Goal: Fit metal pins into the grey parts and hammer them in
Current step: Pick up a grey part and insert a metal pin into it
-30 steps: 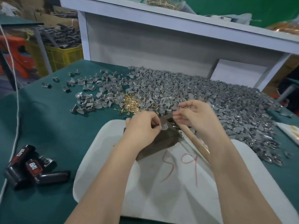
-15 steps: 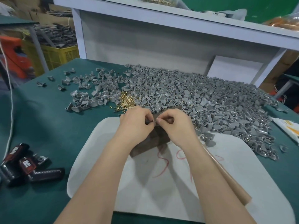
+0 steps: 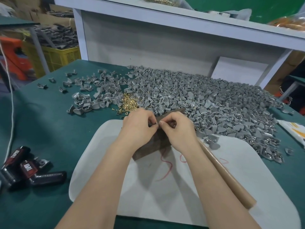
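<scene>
My left hand (image 3: 140,125) and my right hand (image 3: 179,129) meet fingertip to fingertip over a dark metal block (image 3: 155,146) on the white board (image 3: 247,179). The left fingers pinch a small grey part (image 3: 152,124), mostly hidden. My right thumb and forefinger pinch something tiny against it; the pin itself is too small to make out. A big heap of grey parts (image 3: 206,100) covers the green table behind. A small pile of brass pins (image 3: 129,104) lies just left of the heap. The hammer's wooden handle (image 3: 227,177) lies under my right forearm.
Scattered grey parts (image 3: 85,100) lie at the left on the green table (image 3: 41,129). A black and red power tool (image 3: 28,171) sits at the near left beside a white cord (image 3: 10,113). A white shelf unit (image 3: 148,38) walls the back. A yellow crate (image 3: 61,57) stands beyond the table.
Both hands have drawn closer together over the block, and the right hand moved left to meet the left fingertips. The view has shifted slightly.
</scene>
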The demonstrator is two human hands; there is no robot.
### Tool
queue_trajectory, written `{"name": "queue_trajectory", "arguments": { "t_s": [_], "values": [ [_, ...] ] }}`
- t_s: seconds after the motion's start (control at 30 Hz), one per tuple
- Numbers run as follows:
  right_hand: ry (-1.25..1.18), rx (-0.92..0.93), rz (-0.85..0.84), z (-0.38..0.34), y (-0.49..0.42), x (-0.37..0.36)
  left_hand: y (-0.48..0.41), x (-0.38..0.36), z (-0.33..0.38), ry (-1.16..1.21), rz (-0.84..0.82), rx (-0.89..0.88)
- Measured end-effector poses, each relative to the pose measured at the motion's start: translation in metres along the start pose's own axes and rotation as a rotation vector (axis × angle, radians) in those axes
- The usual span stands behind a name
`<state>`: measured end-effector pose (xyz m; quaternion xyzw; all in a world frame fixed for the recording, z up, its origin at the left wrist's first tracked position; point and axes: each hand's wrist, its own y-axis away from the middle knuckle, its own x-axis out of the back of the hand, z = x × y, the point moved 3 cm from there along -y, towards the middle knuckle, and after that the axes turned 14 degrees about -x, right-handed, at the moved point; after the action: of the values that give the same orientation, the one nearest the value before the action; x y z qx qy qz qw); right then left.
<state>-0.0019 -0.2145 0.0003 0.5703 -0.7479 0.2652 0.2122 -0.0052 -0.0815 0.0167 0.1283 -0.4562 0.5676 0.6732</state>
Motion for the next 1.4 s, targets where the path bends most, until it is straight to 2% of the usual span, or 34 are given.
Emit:
{"name": "queue_trajectory", "arguments": {
  "t_s": [0.23,0.4,0.73,0.97,1.07,1.17,1.23,1.3,1.4],
  "values": [
    [0.025,-0.001,0.004,-0.002,0.003,-0.001,0.001,0.000,0.000,-0.053,0.011,0.006],
    [0.166,0.058,0.020,-0.009,0.005,0.000,0.000,-0.001,0.001,-0.056,0.018,0.001],
    [0.405,0.027,-0.113,-0.027,-0.004,0.007,-0.001,-0.002,0.000,-0.048,0.012,-0.024],
    [0.429,-0.032,-0.184,-0.030,-0.008,0.008,-0.001,-0.002,0.000,-0.056,0.009,-0.025],
    [0.339,0.013,-0.185,-0.026,-0.006,0.015,0.000,-0.001,0.001,-0.059,0.016,-0.016],
    [0.167,-0.086,-0.002,-0.003,-0.005,0.040,0.000,-0.001,0.001,-0.048,0.016,-0.011],
    [0.333,-0.218,0.078,0.017,-0.005,0.052,0.000,-0.002,0.000,-0.038,0.015,-0.008],
    [0.563,-0.341,-0.014,0.031,-0.004,0.050,0.000,-0.002,0.000,-0.030,0.016,-0.005],
    [0.575,-0.398,-0.113,0.034,-0.006,0.042,0.001,-0.001,0.000,-0.016,0.021,0.009]
  ]
}}
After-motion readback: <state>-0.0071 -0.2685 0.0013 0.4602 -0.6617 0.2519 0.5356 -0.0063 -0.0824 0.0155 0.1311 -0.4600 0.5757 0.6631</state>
